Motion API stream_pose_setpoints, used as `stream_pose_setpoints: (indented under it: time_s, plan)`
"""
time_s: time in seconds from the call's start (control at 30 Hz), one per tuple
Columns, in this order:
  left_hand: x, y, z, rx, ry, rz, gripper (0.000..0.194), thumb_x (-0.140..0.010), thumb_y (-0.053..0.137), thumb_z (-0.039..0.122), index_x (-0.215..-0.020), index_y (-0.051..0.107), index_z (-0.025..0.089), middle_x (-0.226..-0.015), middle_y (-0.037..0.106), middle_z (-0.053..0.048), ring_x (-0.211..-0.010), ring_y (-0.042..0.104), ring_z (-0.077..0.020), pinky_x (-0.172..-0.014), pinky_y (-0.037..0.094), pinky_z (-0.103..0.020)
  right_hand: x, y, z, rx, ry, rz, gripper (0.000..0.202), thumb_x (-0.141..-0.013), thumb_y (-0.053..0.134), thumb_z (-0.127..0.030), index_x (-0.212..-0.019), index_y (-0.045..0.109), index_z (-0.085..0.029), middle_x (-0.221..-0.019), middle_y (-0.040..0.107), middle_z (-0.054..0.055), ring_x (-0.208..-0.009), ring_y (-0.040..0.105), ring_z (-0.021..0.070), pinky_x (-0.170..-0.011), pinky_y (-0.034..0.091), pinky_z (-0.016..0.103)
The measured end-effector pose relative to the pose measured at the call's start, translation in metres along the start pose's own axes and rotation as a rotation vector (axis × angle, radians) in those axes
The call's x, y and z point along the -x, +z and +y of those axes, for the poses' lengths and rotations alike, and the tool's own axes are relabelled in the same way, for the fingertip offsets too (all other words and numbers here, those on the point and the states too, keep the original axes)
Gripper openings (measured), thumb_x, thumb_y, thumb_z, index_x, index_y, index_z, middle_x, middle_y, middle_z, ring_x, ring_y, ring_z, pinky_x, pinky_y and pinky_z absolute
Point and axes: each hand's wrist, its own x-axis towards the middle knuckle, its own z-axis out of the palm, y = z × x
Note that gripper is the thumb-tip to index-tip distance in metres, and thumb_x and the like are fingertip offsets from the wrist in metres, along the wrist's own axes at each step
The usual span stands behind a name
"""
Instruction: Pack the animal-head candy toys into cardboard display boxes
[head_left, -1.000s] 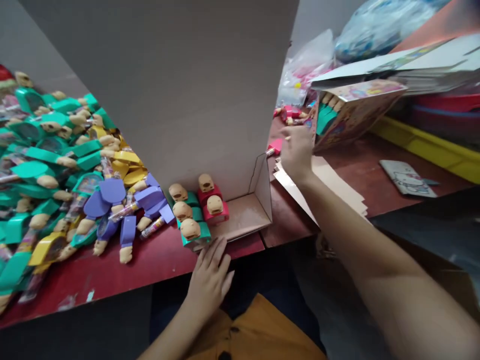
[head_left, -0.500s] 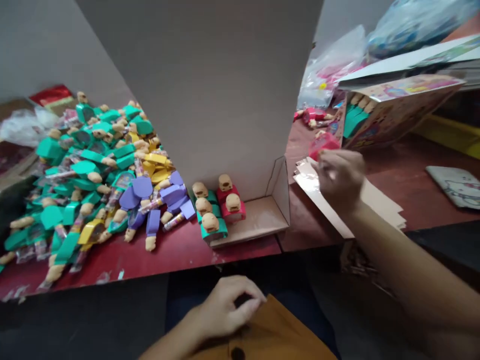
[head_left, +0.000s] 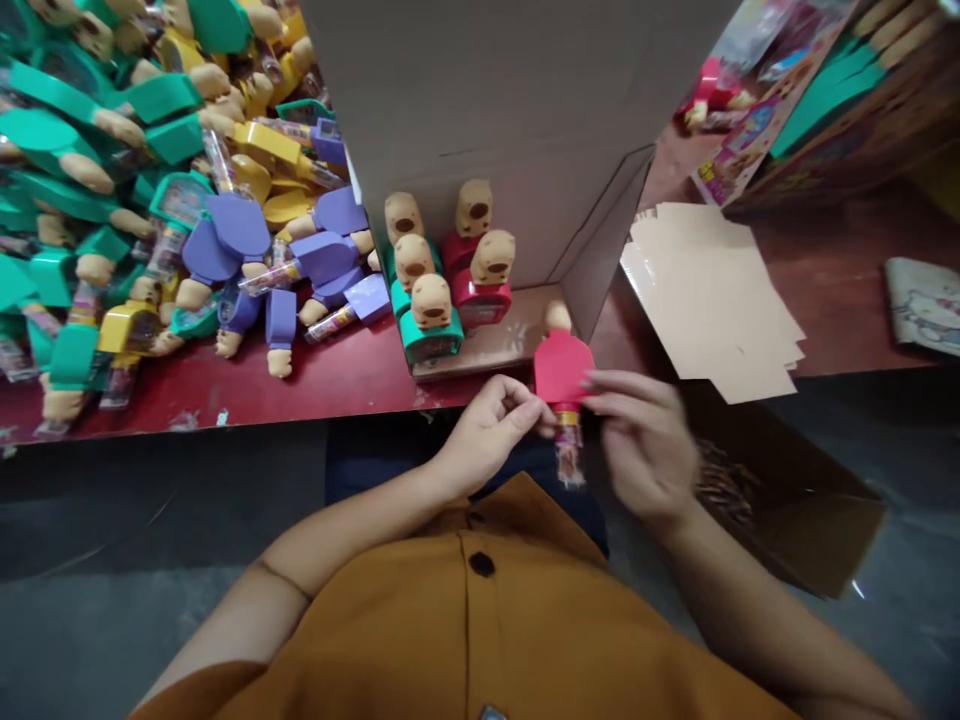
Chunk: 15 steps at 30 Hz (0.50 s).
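Observation:
Between my two hands is a red animal-head candy toy (head_left: 564, 365), its tan head pointing away from me and a wrapped clear tube hanging below. My left hand (head_left: 495, 425) pinches it by the lower left edge, where body and tube meet. Along the right edge lie the fingers of my right hand (head_left: 645, 435), slightly blurred, with the thumb hidden. Just beyond stands an open cardboard box (head_left: 517, 345) with a tall raised flap. At its left side are upright green toys (head_left: 431, 335) in a row, beside two red toys (head_left: 484, 295).
Loose green toys (head_left: 56, 145) heap up on the left, with yellow ones (head_left: 274, 150) and purple ones (head_left: 240, 225) among them. Flat cardboard sheets (head_left: 712, 290) lie right of the box. A printed box (head_left: 810, 150) holds green toys. Below the table edge sits another carton (head_left: 817, 535).
My right hand has come from the right side to the front of the box with a red toy. My left hand has risen from my lap to meet it. The view has tilted down.

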Motion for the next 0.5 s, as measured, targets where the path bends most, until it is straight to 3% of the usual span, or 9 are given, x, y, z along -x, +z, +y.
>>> stream_pose_setpoints:
  time_s: [0.1,0.2,0.27,0.4,0.5]
  plan:
    - [-0.002,-0.006,-0.011,0.029,0.024,0.122,0.023,-0.079,0.063,0.033,-0.078,0.045,0.018,-0.075,0.051,0.004,-0.077,0.052,-0.0101,-0.081,0.043,-0.027,-0.016,0.036,0.008,0.059,-0.201,-0.032,0.031,-0.083,0.047,-0.010,-0.110,0.055,-0.024,-0.108,0.061,0.007,-0.098,0.059,0.0190,-0.082,0.049,0.037]
    - [-0.001,-0.010,-0.027,-0.080,0.040,0.223,0.014,-0.079,0.057,0.019,-0.082,0.044,0.019,-0.085,0.051,0.001,-0.086,0.053,-0.0124,-0.089,0.043,-0.032,-0.012,0.061,0.018,-0.023,-0.096,0.093,0.031,-0.082,0.049,-0.009,-0.109,0.054,-0.024,-0.108,0.059,0.007,-0.099,0.057,0.0191,-0.084,0.047,0.038]
    - [0.002,-0.012,-0.036,-0.281,0.076,0.259,0.020,-0.077,0.056,0.012,-0.091,0.044,0.018,-0.097,0.053,-0.003,-0.096,0.054,-0.0155,-0.096,0.042,-0.037,-0.006,0.069,0.021,-0.139,0.028,0.184,0.028,-0.082,0.049,-0.010,-0.106,0.055,-0.024,-0.108,0.057,0.006,-0.102,0.055,0.0192,-0.086,0.046,0.038]
    - [0.001,-0.013,-0.043,-0.562,0.093,0.181,0.045,-0.080,0.055,0.015,-0.121,0.036,0.015,-0.120,0.051,-0.014,-0.109,0.054,-0.0212,-0.098,0.044,-0.042,0.005,0.076,0.016,-0.367,0.188,0.335,0.018,-0.083,0.049,-0.019,-0.100,0.054,-0.023,-0.106,0.055,0.006,-0.100,0.054,0.0196,-0.084,0.046,0.038]
    - [-0.001,-0.013,-0.040,-0.666,0.025,0.072,0.045,-0.085,0.052,0.022,-0.127,0.037,0.015,-0.119,0.055,-0.014,-0.106,0.056,-0.0232,-0.093,0.048,-0.041,0.010,0.076,0.002,-0.489,0.283,0.377,0.016,-0.084,0.046,-0.025,-0.100,0.050,-0.023,-0.106,0.054,0.007,-0.094,0.055,0.0182,-0.080,0.047,0.037]
